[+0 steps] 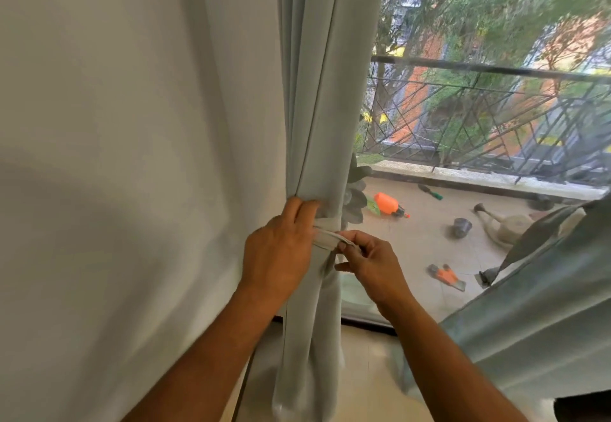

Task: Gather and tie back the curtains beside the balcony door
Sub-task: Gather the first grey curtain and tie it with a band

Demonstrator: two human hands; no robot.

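A: Where is the curtain (317,117) seen?

B: It is gathered into a narrow bunch against the wall (115,124), at the left edge of the balcony door glass (463,240). A pale tie-back band (330,240) is wrapped round it at mid-height.

A: How is it held?

B: The bunch is gripped by the left hand (281,253), with the fingers curled round the folds just above the band. The band's end is pinched by the right hand (370,263) between thumb and curled fingers, just right of the bunch.

A: Is a second curtain (535,322) shown?

B: Yes, at lower right, hanging loose and slanted across the glass.

A: And beyond the glass?

B: An orange spray bottle (388,205) is seen lying on the balcony floor, with a small grey pot (461,227) well to its right. The metal railing (496,117) is seen behind them, with trees beyond.
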